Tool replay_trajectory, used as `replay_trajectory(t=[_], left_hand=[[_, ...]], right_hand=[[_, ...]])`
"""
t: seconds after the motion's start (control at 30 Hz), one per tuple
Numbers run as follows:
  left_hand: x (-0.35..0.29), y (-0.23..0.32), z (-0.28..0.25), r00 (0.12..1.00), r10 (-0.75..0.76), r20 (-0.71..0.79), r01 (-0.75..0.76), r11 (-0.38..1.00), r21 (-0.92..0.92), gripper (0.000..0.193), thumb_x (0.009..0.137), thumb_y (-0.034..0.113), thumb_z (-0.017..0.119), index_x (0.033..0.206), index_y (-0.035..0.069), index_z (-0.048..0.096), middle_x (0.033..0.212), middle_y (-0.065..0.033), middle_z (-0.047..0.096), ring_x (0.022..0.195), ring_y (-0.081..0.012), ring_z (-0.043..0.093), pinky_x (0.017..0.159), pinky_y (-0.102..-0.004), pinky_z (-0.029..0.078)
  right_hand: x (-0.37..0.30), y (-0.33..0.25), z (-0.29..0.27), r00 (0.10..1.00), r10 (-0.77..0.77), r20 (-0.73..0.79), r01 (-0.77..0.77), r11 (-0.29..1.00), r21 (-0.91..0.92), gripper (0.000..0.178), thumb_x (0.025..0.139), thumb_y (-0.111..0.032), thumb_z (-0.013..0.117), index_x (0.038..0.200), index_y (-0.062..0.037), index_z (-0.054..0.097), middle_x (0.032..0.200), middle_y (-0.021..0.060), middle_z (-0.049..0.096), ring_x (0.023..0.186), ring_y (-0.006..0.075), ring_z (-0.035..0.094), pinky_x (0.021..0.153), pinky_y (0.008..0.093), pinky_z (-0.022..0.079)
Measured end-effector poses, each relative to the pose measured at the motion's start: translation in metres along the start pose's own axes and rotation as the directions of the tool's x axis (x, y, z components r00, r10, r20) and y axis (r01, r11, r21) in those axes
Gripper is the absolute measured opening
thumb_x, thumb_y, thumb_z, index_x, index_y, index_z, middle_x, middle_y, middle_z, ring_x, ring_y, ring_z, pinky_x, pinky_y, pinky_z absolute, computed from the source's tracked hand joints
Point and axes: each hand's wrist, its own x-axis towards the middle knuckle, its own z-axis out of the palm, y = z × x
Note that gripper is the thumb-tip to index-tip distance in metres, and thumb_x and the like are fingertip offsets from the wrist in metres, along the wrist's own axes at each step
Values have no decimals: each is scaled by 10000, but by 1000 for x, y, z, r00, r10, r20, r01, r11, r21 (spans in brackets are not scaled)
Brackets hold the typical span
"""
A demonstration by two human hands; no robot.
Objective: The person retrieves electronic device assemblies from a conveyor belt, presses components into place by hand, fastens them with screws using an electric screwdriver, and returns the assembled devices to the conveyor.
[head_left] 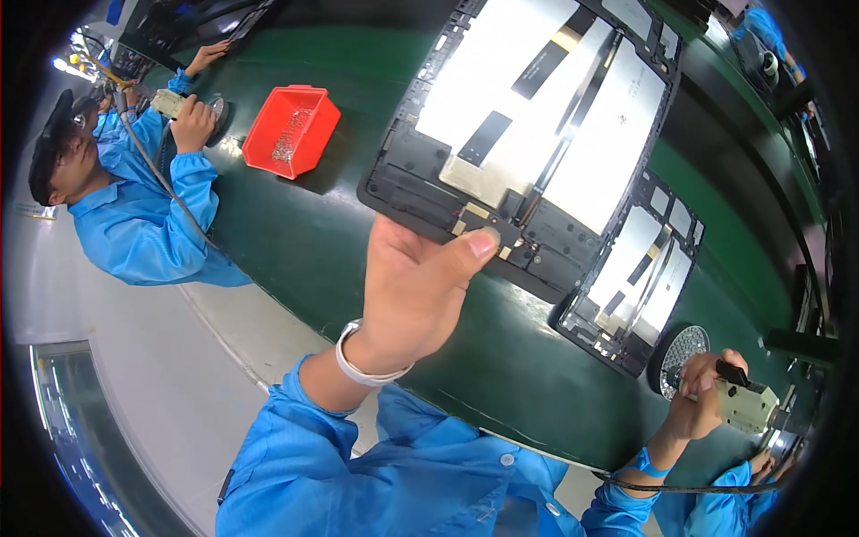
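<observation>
One long green table (501, 367) spread across the view, its near edge bowed by the lens. At its left side sat a co-worker (134, 215) in a blue smock and dark cap, one hand (194, 125) closed round a pale tool (168, 103) beside a round stand (217, 109). The wearer's own blue smock (429, 474) filled the lower margin.

Largest of the handled objects was an opened tablet (537, 134), tilted and held up over the table, its silvery inner plates facing the wearer. The left hand (416, 300) pinched its near edge, thumb flat on the inner face and the other fingers mostly hidden beneath. A second tablet (631, 277), likewise open, lay to the right, partly covered in this view by the first; whether the two touched could not be told.

A red bin (324, 121) stood toward the left, well apart from both tablets. At the right, the right hand (700, 404) was wrapped round a pale green hand tool (750, 407), just beside a round dish (684, 345) with a speckled metallic face.

Smaller still were the white wristband (349, 362) on the left arm and the blue wristband (651, 467) on the right. Smallest were the loose metal bits (291, 134) scattered inside the bin.
</observation>
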Motion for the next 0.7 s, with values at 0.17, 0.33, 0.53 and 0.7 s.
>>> replay_trajectory(t=[0.17, 0.33, 0.53, 0.7], left_hand=[[-2, -1, -2, 998, 15, 67, -13, 999, -35, 449, 916, -138, 581, 1338, 6, 528, 1290, -135, 646, 1181, -217, 643, 1030, -378, 515], [-1, -2, -1, 998, 37, 46, -37, 999, -17, 437, 909, -139, 598, 1320, 0, 547, 1271, -134, 656, 1168, -210, 649, 1029, -376, 515], [-3, -1, 2, 998, 63, 25, -64, 997, 51, 438, 887, -157, 624, 1296, -5, 570, 1250, -126, 667, 1144, -198, 659, 1017, -369, 526], [-2, -4, 0, 994, 97, 48, -100, 992, 77, 423, 890, -160, 623, 1282, -9, 579, 1246, -127, 667, 1137, -194, 661, 1020, -371, 528]], right_hand=[[1, -2, 2, 1000, 6, 14, -6, 1000, -1, 430, 901, -86, 604, 1306, 35, 520, 651, 7, 454, 532, 99, 408, 576, 287, 391], [1, -2, 3, 1000, 1, 22, -1, 1000, -1, 425, 902, -79, 596, 1305, 33, 521, 651, 7, 454, 533, 99, 406, 577, 288, 390], [0, -3, 1, 1000, -3, 18, 2, 1000, 8, 422, 905, -75, 590, 1308, 30, 521, 652, 6, 457, 539, 98, 409, 581, 287, 388], [1, 0, 2, 1000, -8, 27, 8, 1000, 14, 419, 909, -76, 590, 1310, 26, 523, 649, 3, 457, 541, 99, 413, 585, 285, 387]])
